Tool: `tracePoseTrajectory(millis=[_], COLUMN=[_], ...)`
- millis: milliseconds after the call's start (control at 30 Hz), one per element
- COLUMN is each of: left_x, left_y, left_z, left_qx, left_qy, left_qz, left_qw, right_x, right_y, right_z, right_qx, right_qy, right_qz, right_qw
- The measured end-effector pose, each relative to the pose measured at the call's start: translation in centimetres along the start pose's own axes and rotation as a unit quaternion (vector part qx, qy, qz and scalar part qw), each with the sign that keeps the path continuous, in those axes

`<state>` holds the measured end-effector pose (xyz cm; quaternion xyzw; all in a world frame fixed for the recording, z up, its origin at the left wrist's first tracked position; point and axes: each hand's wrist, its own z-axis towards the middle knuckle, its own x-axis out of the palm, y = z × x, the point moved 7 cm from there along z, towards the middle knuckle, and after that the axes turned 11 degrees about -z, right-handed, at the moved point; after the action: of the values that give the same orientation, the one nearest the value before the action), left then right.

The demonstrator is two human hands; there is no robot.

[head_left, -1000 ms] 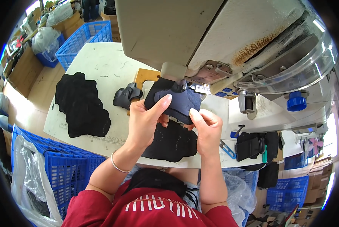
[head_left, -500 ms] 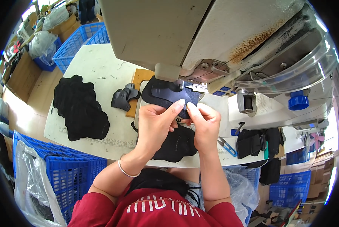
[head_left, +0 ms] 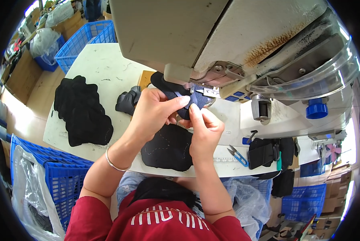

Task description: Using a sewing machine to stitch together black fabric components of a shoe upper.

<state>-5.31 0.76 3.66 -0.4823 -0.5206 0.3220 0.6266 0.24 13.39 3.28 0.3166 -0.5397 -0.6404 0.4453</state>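
Note:
Under the head of a sewing machine (head_left: 176, 74), a dark padded fabric piece (head_left: 167, 85) with a bluish-grey shaped patch on it lies at the needle area. My left hand (head_left: 160, 110) pinches its near edge between thumb and fingers. Close beside it, my right hand (head_left: 204, 124) pinches the same piece, thumb pressed on top. Both hands partly cover the piece. Just below them, a black fabric piece (head_left: 168, 148) with light stitch lines lies on the white table (head_left: 103, 60). Left of my left hand sit several dark grey molded pads (head_left: 126, 101).
A stack of black fabric pieces (head_left: 82, 112) lies on the table's left. Blue-handled thread snips (head_left: 238, 156) and a black pouch (head_left: 263, 154) lie at the right. Blue crates (head_left: 67, 188) stand around the table, one lined with clear plastic (head_left: 33, 193).
Both hands have shifted slightly left with the fabric piece, which has turned and bunched under the machine head. More of the stitched black piece below them now shows.

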Motion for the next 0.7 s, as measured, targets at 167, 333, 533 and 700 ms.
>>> tracePoseTrajectory(millis=[167,333,533,700], left_x=[-0.5,-0.2,-0.3,-0.5], left_y=[-0.3,-1.0,-0.8,-0.4], left_z=[1.6,2.4,3.3,3.7], left_qx=[0.01,-0.024,-0.075,-0.086], left_qy=[0.049,0.086,0.12,0.097], left_qz=[0.046,-0.006,-0.057,-0.069], left_qw=[0.998,0.996,0.988,0.989], right_x=[0.2,0.7,0.6,-1.8], right_y=[-0.2,-0.4,-0.7,-1.8], right_z=[0.1,-0.2,-3.5,-7.5], right_qx=[-0.03,-0.033,-0.168,-0.19], right_qy=[0.009,0.015,0.029,0.049], right_qz=[-0.018,-0.049,-0.229,-0.271], right_qw=[0.999,0.998,0.958,0.943])
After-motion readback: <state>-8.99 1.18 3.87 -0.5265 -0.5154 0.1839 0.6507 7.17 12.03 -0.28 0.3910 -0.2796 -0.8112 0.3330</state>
